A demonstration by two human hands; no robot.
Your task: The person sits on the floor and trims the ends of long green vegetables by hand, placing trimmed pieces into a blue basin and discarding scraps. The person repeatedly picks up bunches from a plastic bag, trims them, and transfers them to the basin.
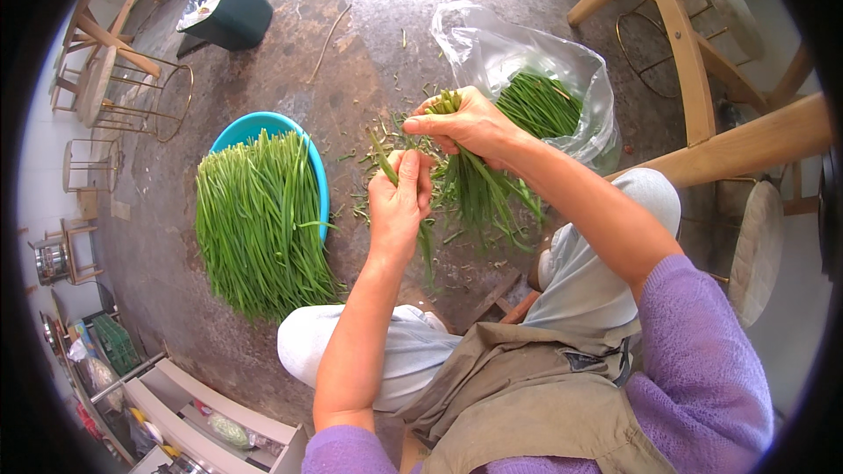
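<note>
My right hand (471, 122) grips a bunch of garlic chives (477, 191) near its cut ends, the leaves hanging down over the floor. Just to its left, my left hand (398, 194) pinches a few chive stalks (383, 161) between thumb and fingers, their leaf ends trailing below the wrist. A thick pile of chives (263, 217) lies across a turquoise plastic basin (323, 178), stem ends at the far side and leaves draping over the near rim. More chives (540, 104) sit inside a clear plastic bag (467, 33) beyond my right hand.
Chive trimmings (359, 201) litter the floor under my hands. A dark green lined bin (240, 13) stands far left. Wooden table legs (731, 138) and round stools (754, 250) crowd the right side. Shelving (217, 401) with bagged goods is at lower left.
</note>
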